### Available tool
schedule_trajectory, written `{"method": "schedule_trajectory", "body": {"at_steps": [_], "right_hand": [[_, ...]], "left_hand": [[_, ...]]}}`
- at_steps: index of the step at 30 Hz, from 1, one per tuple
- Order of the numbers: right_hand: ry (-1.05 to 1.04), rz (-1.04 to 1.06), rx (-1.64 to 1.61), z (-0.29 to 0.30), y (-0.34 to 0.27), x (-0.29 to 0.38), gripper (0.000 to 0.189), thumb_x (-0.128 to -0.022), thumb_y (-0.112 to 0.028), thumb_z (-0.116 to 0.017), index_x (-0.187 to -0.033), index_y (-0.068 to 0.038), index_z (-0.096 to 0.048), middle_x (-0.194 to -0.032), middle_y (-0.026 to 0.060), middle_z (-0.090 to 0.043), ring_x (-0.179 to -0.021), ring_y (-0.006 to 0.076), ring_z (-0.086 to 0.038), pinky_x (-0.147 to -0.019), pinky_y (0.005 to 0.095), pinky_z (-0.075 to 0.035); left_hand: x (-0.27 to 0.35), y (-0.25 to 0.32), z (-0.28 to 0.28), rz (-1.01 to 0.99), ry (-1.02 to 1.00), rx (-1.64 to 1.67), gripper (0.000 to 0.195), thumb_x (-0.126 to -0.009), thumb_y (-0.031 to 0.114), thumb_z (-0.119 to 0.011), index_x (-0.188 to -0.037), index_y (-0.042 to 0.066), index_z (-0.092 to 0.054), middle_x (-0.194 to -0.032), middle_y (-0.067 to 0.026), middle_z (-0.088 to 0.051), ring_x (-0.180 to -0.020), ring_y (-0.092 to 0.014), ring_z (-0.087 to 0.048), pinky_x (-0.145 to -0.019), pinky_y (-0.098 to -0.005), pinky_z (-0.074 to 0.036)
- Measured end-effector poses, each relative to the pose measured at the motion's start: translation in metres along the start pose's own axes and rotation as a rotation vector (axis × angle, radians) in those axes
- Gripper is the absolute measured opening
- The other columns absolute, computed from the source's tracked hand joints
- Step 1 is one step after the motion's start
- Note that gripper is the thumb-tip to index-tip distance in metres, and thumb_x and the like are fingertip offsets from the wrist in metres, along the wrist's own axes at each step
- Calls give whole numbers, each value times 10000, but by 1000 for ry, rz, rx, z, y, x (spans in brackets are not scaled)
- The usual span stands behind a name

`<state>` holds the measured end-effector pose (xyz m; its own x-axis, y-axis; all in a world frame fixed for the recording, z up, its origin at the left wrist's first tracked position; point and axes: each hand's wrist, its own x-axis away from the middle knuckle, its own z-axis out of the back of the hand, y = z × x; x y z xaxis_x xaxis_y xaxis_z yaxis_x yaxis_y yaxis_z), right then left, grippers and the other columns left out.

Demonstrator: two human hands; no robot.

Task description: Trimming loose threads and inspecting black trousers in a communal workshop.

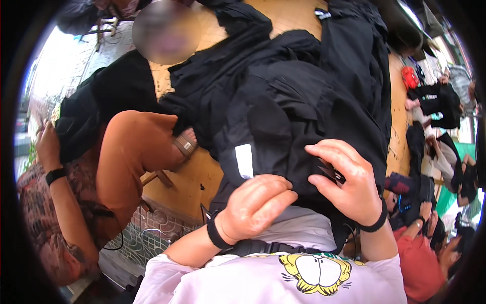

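Black fabric garments (303, 102) lie heaped before me and over my lap. My left hand (254, 207) rests at the near part of the black cloth, fingers curled, just below a white label (243, 160); its fingertips seem to touch the cloth, but whether they pinch it I cannot tell. My right hand (343, 178) is above the cloth to the right, thumb and index finger apart. A small dark pointed tool (329, 170), perhaps thread snips, is held inside that palm, partly hidden by the fingers.
A co-worker in orange trousers (133, 152) sits close on the left with black cloth, a sandalled foot near the garments. More black garments (353, 49) lie across the wooden surface (396, 144). Several people sit along the right, one in a red shirt (417, 262).
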<state>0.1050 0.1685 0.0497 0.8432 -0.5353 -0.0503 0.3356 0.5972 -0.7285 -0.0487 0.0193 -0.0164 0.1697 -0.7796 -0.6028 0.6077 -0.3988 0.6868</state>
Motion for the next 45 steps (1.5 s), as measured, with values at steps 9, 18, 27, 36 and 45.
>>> {"method": "schedule_trajectory", "body": {"at_steps": [9,18,27,36,45], "right_hand": [[-174,-63,-79,-17,17,4,154,-762,48,-675,-914,51,-657,-849,146,-670,-763,225,-684,-688,306,-536],[44,-319,-327,1,-2,-5,102,-891,-59,-569,-943,29,-573,-773,69,-583,-747,135,-578,-700,280,-467],[112,-717,-828,0,-4,-4,100,-927,-135,-545,-959,-43,-570,-627,-30,-454,-427,30,-366,-392,220,-301],[102,-870,-1038,-8,3,-10,113,-914,-137,-565,-961,-36,-586,-669,-34,-446,-410,45,-352,-375,221,-297],[156,-808,-948,-4,9,-12,87,-907,-116,-578,-947,-39,-587,-695,-34,-470,-420,36,-382,-379,214,-309]], "left_hand": [[1,5,0,5,15,-17,263,-649,-63,-705,-902,4,-691,-869,-119,-646,-790,-280,-690,-676,-345,-584],[-1,22,17,202,12,-38,320,-670,-92,-775,-951,33,-685,-895,-97,-630,-737,-232,-640,-634,-294,-521],[-18,18,-2,199,41,-90,386,-614,67,-883,-939,51,-675,-883,-101,-640,-729,-252,-624,-642,-334,-505],[-17,2,-21,35,85,-161,311,-614,-76,-759,-889,51,-687,-820,-79,-641,-704,-264,-622,-600,-328,-504],[-13,0,-11,-98,106,-136,326,-571,-50,-717,-881,51,-716,-811,-64,-621,-688,-238,-597,-585,-310,-502]]}}
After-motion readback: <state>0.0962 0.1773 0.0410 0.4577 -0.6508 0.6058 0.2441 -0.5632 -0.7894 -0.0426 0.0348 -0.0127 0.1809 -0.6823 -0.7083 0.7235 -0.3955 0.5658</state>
